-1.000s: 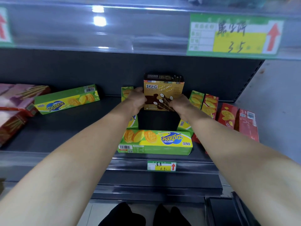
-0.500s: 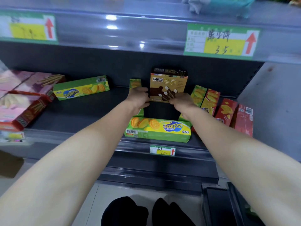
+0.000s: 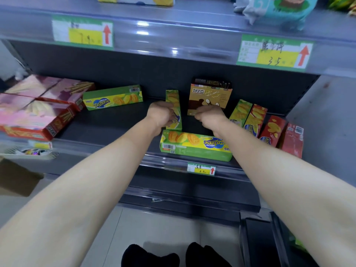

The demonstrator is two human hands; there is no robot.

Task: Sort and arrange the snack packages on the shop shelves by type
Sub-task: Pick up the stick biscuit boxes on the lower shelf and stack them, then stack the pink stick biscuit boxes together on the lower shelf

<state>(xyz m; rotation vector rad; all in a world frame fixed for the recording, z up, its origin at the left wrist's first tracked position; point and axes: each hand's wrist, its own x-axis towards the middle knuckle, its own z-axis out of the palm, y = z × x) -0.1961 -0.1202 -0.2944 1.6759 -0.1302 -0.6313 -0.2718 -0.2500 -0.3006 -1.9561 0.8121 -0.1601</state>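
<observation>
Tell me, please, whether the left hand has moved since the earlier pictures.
Yes. The left hand has shifted left, off the brown box, and now holds the upright green box beside it.

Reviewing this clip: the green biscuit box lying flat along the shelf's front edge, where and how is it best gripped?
Probably across the narrow width of the green box, near its middle, coming from above and in front. It lies flat with its long side along the shelf lip, so its top and front faces are exposed.
</observation>
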